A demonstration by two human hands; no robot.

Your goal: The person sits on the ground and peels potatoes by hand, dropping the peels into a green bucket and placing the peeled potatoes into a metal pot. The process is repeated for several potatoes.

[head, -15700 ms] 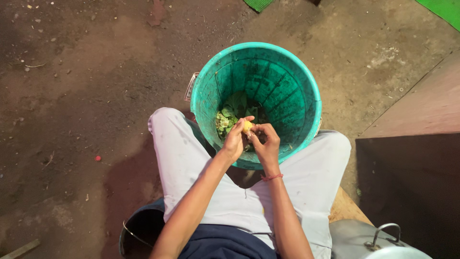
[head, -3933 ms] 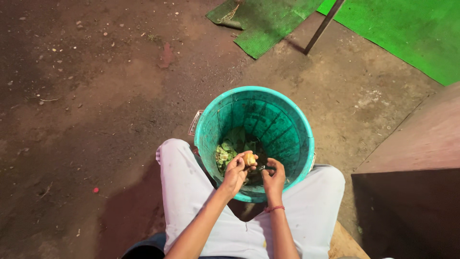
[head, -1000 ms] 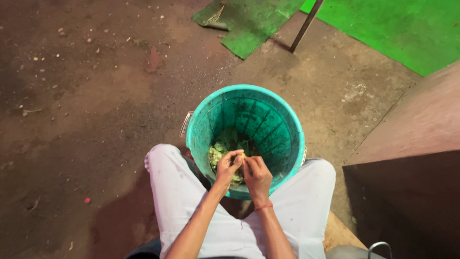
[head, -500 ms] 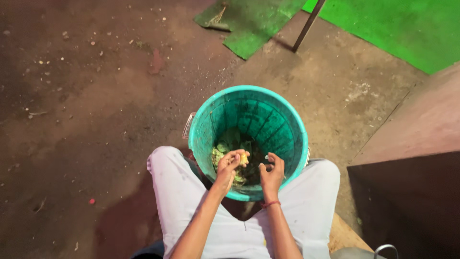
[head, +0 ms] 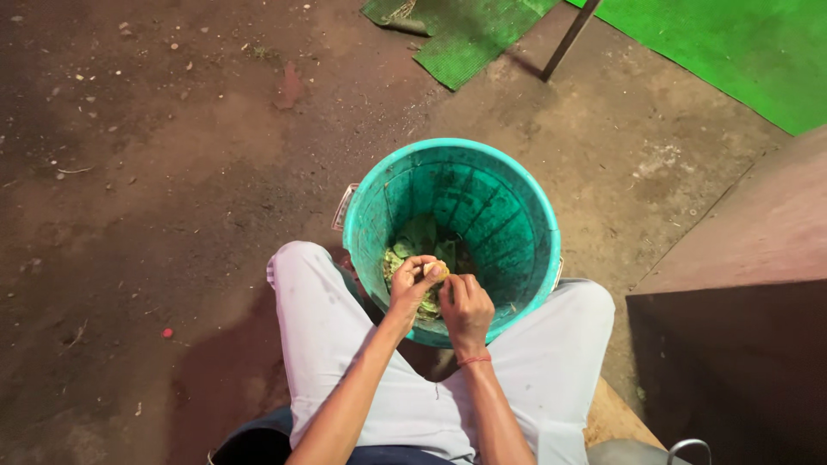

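— What's different with your hands since half a second ago?
— Your right hand [head: 466, 303] has closed back in against your left hand [head: 412, 288]; they were apart, and now both meet on the small yellowish piece [head: 435, 269] over the near rim of the green bucket [head: 517, 215].

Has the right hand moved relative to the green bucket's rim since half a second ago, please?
Yes. The right hand has closed in toward the left hand and the small yellowish piece, away from the green bucket rim's right side.
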